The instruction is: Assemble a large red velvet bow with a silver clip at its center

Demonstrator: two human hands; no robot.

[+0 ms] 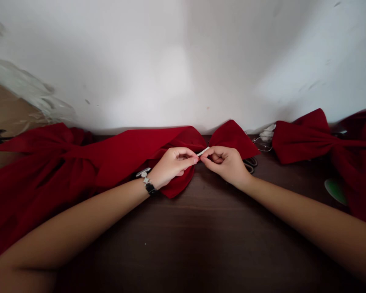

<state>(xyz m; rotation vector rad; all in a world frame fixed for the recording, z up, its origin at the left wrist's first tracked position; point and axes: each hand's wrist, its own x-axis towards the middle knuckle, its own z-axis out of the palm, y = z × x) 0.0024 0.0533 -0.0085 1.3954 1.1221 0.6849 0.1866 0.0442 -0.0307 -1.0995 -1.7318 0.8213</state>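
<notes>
Thumb and fingertips of my left hand (177,163) pinch one end of a thin white strip (203,151). The fingers of my right hand (227,162) are pinched together on the same strip, almost touching the left fingertips. What the strip is made of cannot be made out. Just behind the hands lies a red fabric bow; its right loop (234,140) spreads behind my right hand. A broad red fabric band (122,152) stretches to the left, and part of it hangs below my left hand. My left wrist wears a bracelet and a dark band.
Another red bow (303,138) lies at the right, with white thread (266,134) beside it. Dark scissor handles (251,164) show behind my right wrist. A green disc (336,192) lies at the right. A brown bag (10,108) stands left, against the white wall (158,69) behind the dark table (183,240).
</notes>
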